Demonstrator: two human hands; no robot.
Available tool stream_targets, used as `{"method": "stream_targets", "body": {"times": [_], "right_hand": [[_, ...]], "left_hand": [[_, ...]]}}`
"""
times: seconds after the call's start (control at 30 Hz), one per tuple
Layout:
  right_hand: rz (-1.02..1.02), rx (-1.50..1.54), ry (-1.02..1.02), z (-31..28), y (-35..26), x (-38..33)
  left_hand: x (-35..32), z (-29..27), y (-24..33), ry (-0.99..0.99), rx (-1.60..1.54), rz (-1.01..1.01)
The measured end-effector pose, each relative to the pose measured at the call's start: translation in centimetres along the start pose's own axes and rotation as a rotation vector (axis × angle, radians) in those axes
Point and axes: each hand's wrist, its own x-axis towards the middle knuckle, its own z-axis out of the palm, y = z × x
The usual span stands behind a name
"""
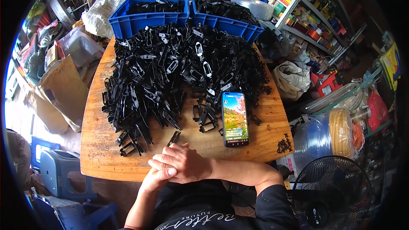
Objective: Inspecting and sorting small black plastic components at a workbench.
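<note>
At the table's near edge, my left hand [158,175] and my right hand [187,165] are clasped together, the right lying over the left. The fingers of both are closed around each other, and some left fingers are hidden underneath. Just beyond the knuckles a small black plastic part [174,137] rests; whether a finger touches it I cannot tell. Farther off spreads a big heap of black plastic clip-like parts [149,72], a few with pale faces. Right of my hands lies a phone [235,119], its screen lit with a colourful landscape picture.
Two blue crates [140,26] of black parts stand at the wooden table's [98,145] far edge. Tiny black pieces [284,145] lie at the right corner. A black fan [332,191] stands close on the right, a blue-grey plastic stool [64,170] on the left. Loaded shelves [298,30] rise behind.
</note>
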Motion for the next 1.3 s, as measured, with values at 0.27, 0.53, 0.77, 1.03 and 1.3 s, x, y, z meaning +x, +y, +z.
{"method": "stream_targets", "body": {"times": [0.27,0.53,0.77,1.03,1.3], "right_hand": [[-0.053,-0.106,0.039,0.2,0.2,-0.1],[-0.157,-0.406,0.101,-3.4,-1.9,-0.2],[0.722,-0.712,0.498,-12.3,0.8,-8.5],[1.124,-0.464,0.283,-13.7,2.8,-16.6],[1.151,-0.466,0.448,-13.1,-2.4,-13.0]], "left_hand": [[0.0,0.6,-0.4,0.087,0.078,0.042],[-4.8,-0.1,3.5,0.159,0.758,0.186],[-8.4,-3.2,7.1,0.82,0.825,0.531],[-4.7,-3.1,5.4,0.725,1.5,0.625],[-4.0,-3.5,7.0,0.728,1.607,0.686]]}}
